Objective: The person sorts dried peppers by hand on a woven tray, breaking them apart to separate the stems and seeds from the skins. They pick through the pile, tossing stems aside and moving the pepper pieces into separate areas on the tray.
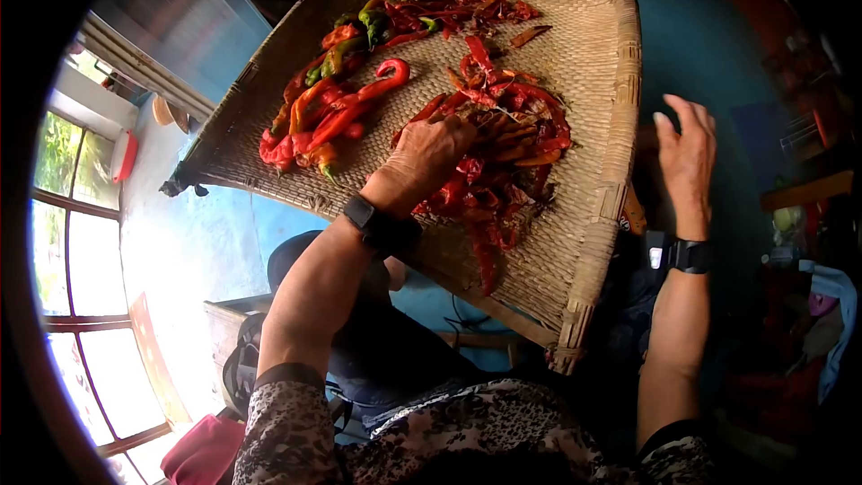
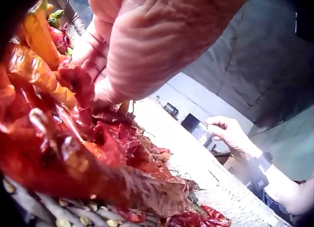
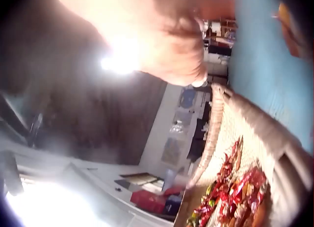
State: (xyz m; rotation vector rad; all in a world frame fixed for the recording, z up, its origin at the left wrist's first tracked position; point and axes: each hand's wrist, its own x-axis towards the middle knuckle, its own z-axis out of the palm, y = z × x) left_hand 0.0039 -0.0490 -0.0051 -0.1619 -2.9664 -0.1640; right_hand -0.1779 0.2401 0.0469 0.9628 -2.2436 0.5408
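Observation:
A wide woven basket tray [image 1: 593, 45] holds red chili peppers in separate heaps. My left hand [image 1: 426, 157] reaches into the heap of shriveled dried chili peppers [image 1: 516, 148] on the right side. In the left wrist view, its thumb and fingers [image 2: 93, 50] close around a dark red dried chili pepper [image 2: 78, 84]; the fingertips are partly hidden. Fresher, glossy red chili peppers [image 1: 341, 117] lie to the left, with some green chili peppers [image 1: 373, 22] farther up. Beyond the tray's right rim, my right hand [image 1: 690, 148] hangs in the air, fingers loosely bent, holding nothing.
The tray's raised rim [image 1: 620, 126] runs between my two hands. Blue floor [image 1: 700, 45] shows beyond it. Windows [image 1: 94, 278] stand at the left, with a pink cloth item [image 1: 205, 451] at the bottom left. Loose seeds [image 2: 86, 220] lie on the weave.

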